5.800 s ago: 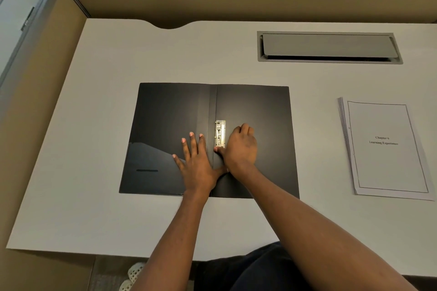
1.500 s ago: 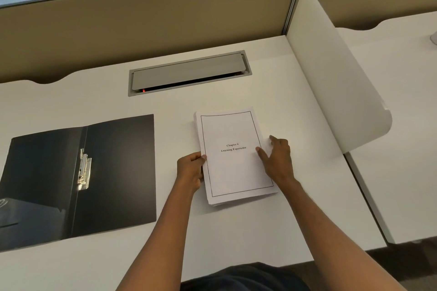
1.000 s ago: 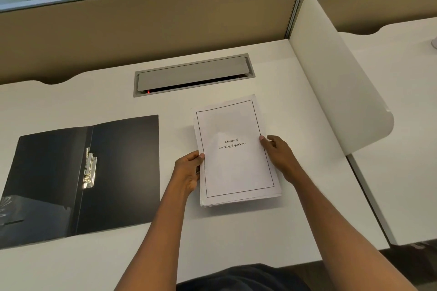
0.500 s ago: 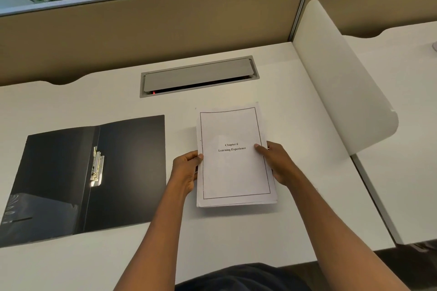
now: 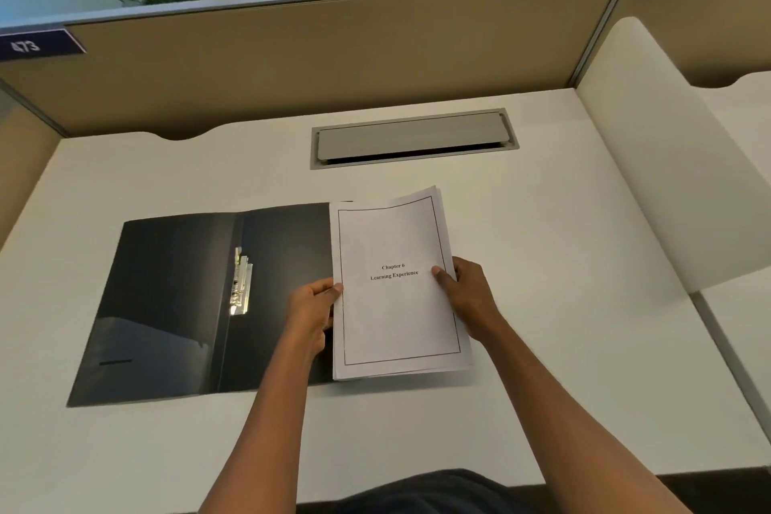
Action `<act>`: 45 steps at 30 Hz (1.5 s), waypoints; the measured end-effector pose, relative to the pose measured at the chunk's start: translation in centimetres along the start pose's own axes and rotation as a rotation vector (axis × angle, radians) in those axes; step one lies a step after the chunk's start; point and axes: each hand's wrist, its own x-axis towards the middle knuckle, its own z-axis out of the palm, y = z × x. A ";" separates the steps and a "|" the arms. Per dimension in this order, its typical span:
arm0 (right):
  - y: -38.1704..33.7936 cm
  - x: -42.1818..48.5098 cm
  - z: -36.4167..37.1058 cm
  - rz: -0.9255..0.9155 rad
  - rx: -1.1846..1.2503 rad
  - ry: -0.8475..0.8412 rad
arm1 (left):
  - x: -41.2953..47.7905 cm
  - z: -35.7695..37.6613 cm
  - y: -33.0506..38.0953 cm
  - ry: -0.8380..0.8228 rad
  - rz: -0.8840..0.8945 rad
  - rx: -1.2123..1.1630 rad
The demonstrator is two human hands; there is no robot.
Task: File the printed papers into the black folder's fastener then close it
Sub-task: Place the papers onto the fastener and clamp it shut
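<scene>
While both hands, left hand [image 5: 311, 311], right hand [image 5: 469, 296], grip white printed papers [image 5: 396, 305], apparently lifted, black folder [image 5: 175, 305] open

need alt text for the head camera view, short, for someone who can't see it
Two bare hands, left hand and right hand, hold a white stack of printed papers by its side edges, overlapping the right edge of an open black folder with a silver metal fastener at its spine, on a white desk.

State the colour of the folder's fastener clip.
Shiny silver metal fastener clip, clearest in the head view.
</scene>
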 end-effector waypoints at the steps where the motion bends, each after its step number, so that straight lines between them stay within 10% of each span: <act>1: -0.2 -0.2 1.3 0.006 -0.003 -0.005 | 0.1 -1.2 0.2 0.014 -0.001 -0.002; 16: -1.6 -0.6 14.9 0.073 0.007 0.044 | 3.6 -13.8 2.0 0.092 0.097 0.113; 26: -2.1 -0.9 17.3 0.053 0.118 0.076 | 5.5 -17.7 3.5 0.285 0.497 0.534; 45: -2.0 1.4 19.1 0.085 0.109 0.077 | 9.1 -19.2 2.7 0.066 0.345 0.633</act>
